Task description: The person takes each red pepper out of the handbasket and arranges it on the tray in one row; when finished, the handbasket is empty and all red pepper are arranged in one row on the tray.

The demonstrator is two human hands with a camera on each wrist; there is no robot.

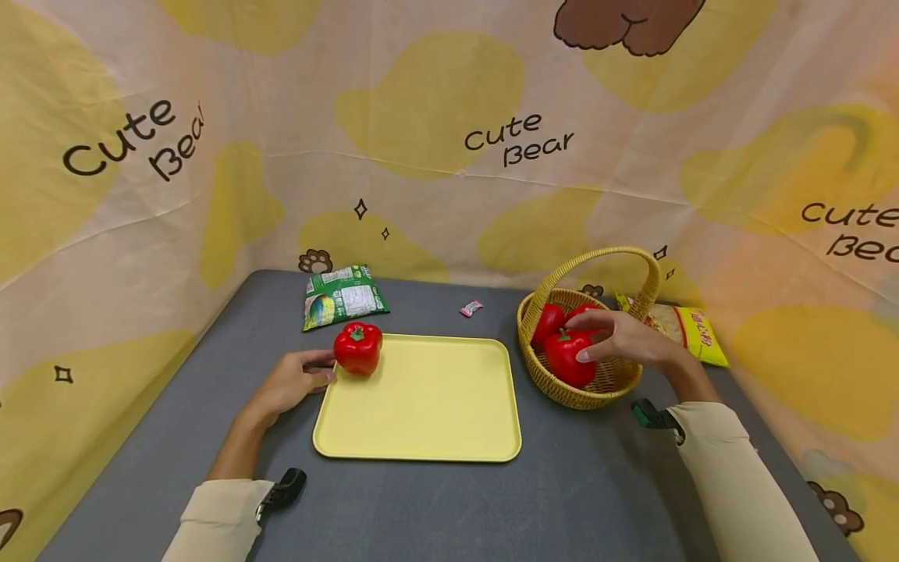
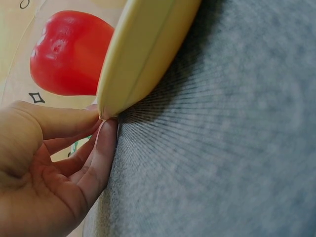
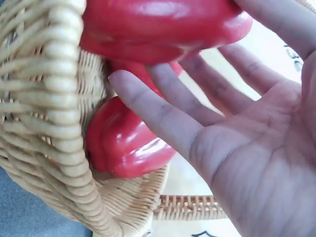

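A yellow tray lies on the table, and my left hand pinches its left rim between thumb and fingertips, as the left wrist view shows up close. On the tray's far left corner sits a red bell pepper, just beside that hand. My right hand reaches into a wicker basket on the right. Its thumb touches the front bell pepper, while the fingers extend rather straight along the other side, partly hidden. Another red bell pepper lies deeper in the basket.
Behind the tray lies a green snack packet, with a small pink wrapped candy to its right. A yellow packet is partly hidden behind the basket. The basket's tall handle arches over its opening. Printed cloth walls enclose the table.
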